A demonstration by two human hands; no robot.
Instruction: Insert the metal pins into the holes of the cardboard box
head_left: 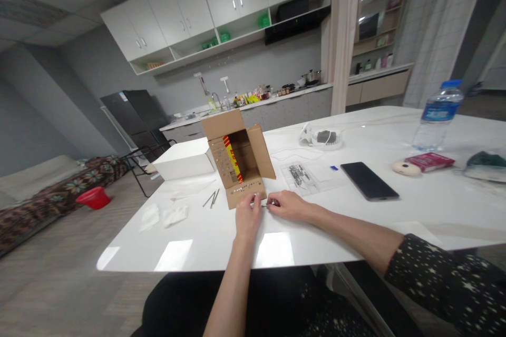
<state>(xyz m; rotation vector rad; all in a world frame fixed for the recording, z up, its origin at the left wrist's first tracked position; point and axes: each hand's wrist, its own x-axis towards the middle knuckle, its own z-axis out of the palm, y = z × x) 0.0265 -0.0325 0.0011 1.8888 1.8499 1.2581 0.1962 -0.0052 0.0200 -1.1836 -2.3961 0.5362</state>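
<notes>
My left hand (247, 217) and my right hand (285, 205) meet on the white table (324, 221), fingertips pinched together on a small thin metal piece (264, 204) between them. Just beyond the fingers lies an open cardboard box (238, 158) on its side, with rows of small silver dots on its lower flap (245, 192) and a red and yellow sheet inside. Two thin dark metal pins (212, 198) lie left of the box. A clear plastic bag (303, 175) with dark small parts lies to the right of the box.
A white box (184, 165) and white tissues (166, 216) lie to the left. A black phone (369, 180), a water bottle (438, 115), a red booklet (429, 161), a round beige object (406, 168) and a white cable bundle (322, 138) occupy the right. Kitchen counter behind.
</notes>
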